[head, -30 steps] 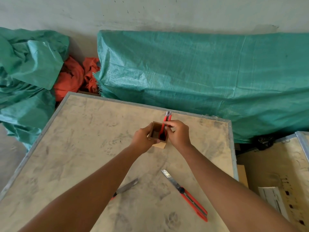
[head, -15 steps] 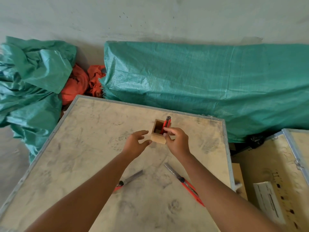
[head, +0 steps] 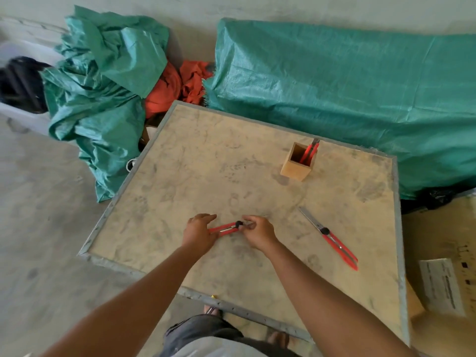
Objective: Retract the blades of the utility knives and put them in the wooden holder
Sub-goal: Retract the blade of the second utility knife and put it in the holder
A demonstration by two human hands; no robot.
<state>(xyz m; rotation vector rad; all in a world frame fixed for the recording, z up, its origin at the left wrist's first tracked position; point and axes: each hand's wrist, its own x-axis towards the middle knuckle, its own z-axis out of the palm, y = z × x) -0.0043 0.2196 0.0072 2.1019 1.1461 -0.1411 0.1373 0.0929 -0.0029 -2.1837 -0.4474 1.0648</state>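
Observation:
A square wooden holder (head: 295,166) stands toward the far right of the tabletop with a red utility knife (head: 308,153) upright inside it. Near the front middle lies a second red utility knife (head: 226,228). My left hand (head: 199,234) grips its red handle, and my right hand (head: 258,231) pinches the blade end, by the black slider knob. The blade itself is mostly hidden under my right fingers. A third red utility knife (head: 328,237) lies to the right with its long blade extended, pointing to the far left, apart from both hands.
The table (head: 180,176) is a dusty board with a metal rim. Green tarps (head: 347,94) and orange cloth (head: 180,86) are piled behind and to the left. A wooden crate with a paper label (head: 441,286) stands at the right.
Both hands have left the holder and come back toward me, onto the knife at the front. The first knife stays in the holder. The view has shifted.

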